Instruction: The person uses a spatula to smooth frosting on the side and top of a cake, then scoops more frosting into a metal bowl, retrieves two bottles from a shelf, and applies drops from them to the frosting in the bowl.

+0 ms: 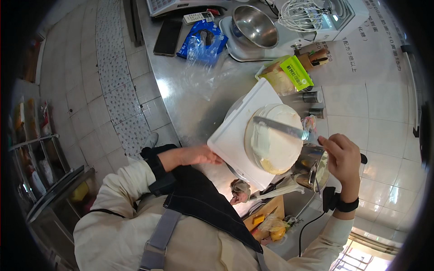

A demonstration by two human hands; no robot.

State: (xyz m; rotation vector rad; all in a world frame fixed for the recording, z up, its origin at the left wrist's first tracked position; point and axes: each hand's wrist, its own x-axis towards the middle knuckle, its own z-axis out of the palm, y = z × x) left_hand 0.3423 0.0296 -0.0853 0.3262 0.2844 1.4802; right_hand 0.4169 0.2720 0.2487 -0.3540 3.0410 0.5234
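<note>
A round cake (pixel 281 142) with white cream on its top stands on a white square board (pixel 234 135); bare sponge shows at its lower edge and side. My right hand (pixel 342 155) grips the end of a long metal spatula (pixel 278 127), whose blade lies over the cream. My left hand (pixel 200 155) is at the board's near left corner, its fingertips partly hidden, so I cannot tell how firmly they touch it. Part of a round stand (pixel 236 173) shows under the board. A metal pot (pixel 307 169) with pale cream at its rim stands just right of the cake.
A piping bag (pixel 281 192), a crumpled cloth (pixel 240 190) and a wooden cutting board (pixel 279 205) lie near me. Farther off are bagged bread (pixel 278 76), a stand mixer (pixel 335 20), a steel bowl (pixel 257 28), a blue packet (pixel 203 42) and a phone (pixel 167 37). A tiled wall (pixel 349 125) bounds the right.
</note>
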